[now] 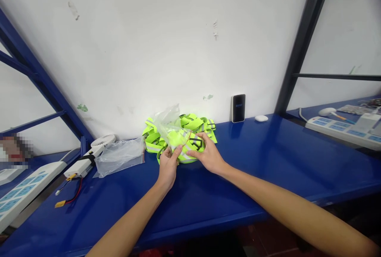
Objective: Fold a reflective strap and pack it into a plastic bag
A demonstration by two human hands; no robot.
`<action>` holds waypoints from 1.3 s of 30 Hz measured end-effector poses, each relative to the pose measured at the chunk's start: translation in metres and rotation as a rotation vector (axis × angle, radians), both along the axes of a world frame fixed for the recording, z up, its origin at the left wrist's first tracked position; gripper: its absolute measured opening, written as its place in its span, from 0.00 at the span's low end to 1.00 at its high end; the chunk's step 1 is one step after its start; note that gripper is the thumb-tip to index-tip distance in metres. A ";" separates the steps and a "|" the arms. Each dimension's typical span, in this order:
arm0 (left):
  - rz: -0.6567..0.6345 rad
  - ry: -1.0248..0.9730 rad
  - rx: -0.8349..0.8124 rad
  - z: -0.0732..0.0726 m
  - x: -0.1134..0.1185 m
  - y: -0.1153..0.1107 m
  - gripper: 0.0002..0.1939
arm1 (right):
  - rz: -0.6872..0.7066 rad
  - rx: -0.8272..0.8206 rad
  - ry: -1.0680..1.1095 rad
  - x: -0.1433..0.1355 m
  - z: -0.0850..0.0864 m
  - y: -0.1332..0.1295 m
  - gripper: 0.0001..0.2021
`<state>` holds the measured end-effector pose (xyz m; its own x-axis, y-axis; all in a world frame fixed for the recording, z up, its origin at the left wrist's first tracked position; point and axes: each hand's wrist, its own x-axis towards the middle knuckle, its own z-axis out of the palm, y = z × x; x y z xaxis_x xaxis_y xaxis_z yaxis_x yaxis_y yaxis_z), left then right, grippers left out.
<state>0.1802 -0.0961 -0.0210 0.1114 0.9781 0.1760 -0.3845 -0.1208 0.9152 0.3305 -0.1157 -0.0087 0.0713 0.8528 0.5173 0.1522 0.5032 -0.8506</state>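
Note:
Both hands are on a folded neon-yellow reflective strap bundle (190, 157) with silver bands and a black buckle. A clear zip bag (166, 120) with a red seal line partly covers it. My left hand (168, 165) grips the bag and bundle at their left side, thumb on top. My right hand (211, 155) closes on the bundle's right side near the buckle, its thumb across the front. Behind them, a loose pile of neon-yellow reflective straps (193, 122) lies against the wall. How far the bundle sits inside the bag is hard to make out.
On the blue table (238, 177), a flat clear zip bag (122, 157) lies left, beside a white handheld fan (102, 141) and a battery pack with wires (79, 167). A phone (238, 108) leans on the wall near a white oval object (261, 118). Power strips (342, 132) flank both sides.

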 end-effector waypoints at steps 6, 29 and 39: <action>-0.109 -0.049 0.003 0.005 -0.002 -0.003 0.25 | 0.051 0.055 -0.056 0.005 0.004 -0.004 0.24; -0.241 -0.028 -0.122 -0.003 0.002 -0.007 0.23 | -0.042 0.136 -0.279 0.005 -0.003 0.001 0.26; -0.299 -0.052 -0.090 0.000 0.010 -0.010 0.23 | -0.179 0.135 -0.052 -0.004 -0.004 0.003 0.11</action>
